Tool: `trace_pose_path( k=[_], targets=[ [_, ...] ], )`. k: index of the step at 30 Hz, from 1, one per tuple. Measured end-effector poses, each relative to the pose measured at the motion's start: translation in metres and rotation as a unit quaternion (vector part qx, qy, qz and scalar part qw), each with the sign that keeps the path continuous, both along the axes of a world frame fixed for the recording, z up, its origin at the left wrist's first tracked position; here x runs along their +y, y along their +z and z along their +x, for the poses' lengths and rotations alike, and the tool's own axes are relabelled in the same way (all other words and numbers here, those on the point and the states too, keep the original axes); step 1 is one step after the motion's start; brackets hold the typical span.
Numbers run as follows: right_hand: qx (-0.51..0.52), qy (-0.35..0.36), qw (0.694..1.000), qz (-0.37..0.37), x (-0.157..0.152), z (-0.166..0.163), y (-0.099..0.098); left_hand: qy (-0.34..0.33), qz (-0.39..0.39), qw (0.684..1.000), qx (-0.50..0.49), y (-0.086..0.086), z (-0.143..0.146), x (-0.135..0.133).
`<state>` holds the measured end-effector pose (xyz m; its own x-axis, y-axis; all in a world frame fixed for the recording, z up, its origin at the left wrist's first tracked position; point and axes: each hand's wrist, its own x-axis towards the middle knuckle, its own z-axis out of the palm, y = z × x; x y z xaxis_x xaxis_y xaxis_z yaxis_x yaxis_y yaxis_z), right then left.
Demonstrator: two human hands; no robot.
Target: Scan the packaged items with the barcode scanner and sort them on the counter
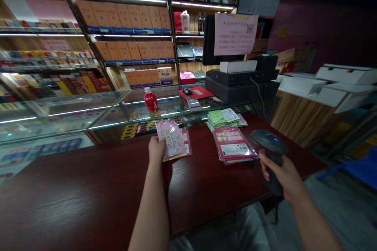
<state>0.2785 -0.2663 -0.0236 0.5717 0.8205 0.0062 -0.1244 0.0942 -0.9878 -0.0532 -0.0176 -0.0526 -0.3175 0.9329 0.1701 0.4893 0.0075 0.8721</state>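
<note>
My left hand [156,150] is closed on the left edge of a pink packet [171,138] with rows of small pictures on it. Beneath that packet, a red and white packet [186,141] partly shows on the table. My right hand [279,172] is wrapped around the handle of a black barcode scanner [270,145], whose blue light is lit. Left of the scanner lies a pile of red packets in clear film [234,144], with a printed barcode on the top one. Behind it are green and white packets [222,117], loosely stacked.
A dark red wooden table [88,192] spans the front. Past it, a glass counter [108,113] carries a red bottle [150,100], a computer mouse [187,91] on a red folder, and a monitor [209,39] with a paper sign. Shelves of boxes [126,17] rise behind.
</note>
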Motion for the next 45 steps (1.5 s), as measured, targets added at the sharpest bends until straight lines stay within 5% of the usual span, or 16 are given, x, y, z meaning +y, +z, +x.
trace_pose_path(
  k=[4,8,15,26,39,45],
  targets=[
    [0.009,-0.004,1.000,0.005,0.000,-0.001,0.002,-0.049,0.015,0.980,-0.192,0.004,0.020,-0.005],
    [0.016,-0.007,1.000,0.011,-0.001,-0.003,0.004,-0.150,0.018,0.912,-0.382,0.015,0.051,-0.023],
    [0.000,0.008,1.000,0.003,-0.003,-0.001,0.004,-0.306,0.047,0.845,-0.437,0.017,0.097,-0.051],
    [-0.033,0.046,0.998,-0.008,-0.008,-0.008,0.001,-0.320,0.085,0.844,-0.422,-0.017,0.132,-0.058],
    [-0.110,0.187,0.973,-0.073,-0.011,-0.014,-0.001,-0.297,0.106,0.860,-0.400,-0.020,0.136,-0.057],
    [-0.110,0.195,0.971,-0.088,-0.009,-0.016,-0.001,-0.279,0.100,0.882,-0.367,-0.018,0.135,-0.058]
  ],
)
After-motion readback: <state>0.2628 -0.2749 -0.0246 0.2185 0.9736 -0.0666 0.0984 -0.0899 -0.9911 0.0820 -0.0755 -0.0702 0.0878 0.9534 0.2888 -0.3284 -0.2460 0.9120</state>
